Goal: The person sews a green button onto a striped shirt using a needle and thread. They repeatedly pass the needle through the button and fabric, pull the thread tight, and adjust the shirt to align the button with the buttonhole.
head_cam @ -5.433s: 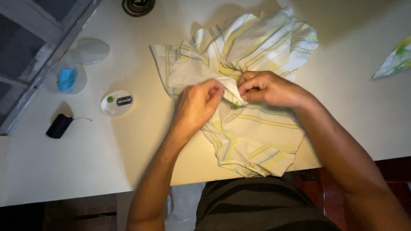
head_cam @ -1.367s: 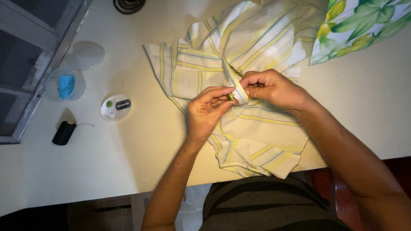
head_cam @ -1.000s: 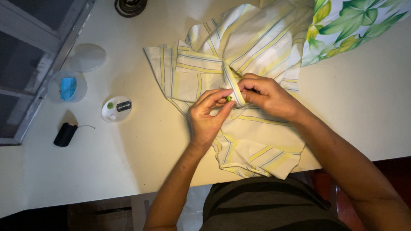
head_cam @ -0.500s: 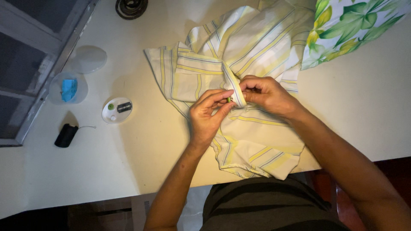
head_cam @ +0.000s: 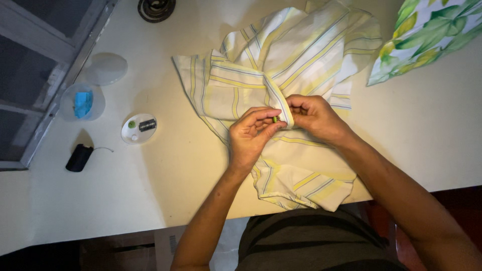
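The green button (head_cam: 275, 119) is almost all hidden between the fingertips of the left hand (head_cam: 251, 135), so its shape cannot be told. The right hand (head_cam: 314, 115) covers part of the striped shirt (head_cam: 281, 65), and its fingertips are tucked behind the shirt's folded edge. The shirt's lower end hangs over the table (head_cam: 125, 200) edge. Right of the shirt, the leafy cloth (head_cam: 427, 40) is cut off by the picture's edge. Left of the shirt, the bits in the small white dish (head_cam: 138, 128) are too small to tell. Above the shirt's left end, a dark round thing (head_cam: 156, 7) is cut off at the top.
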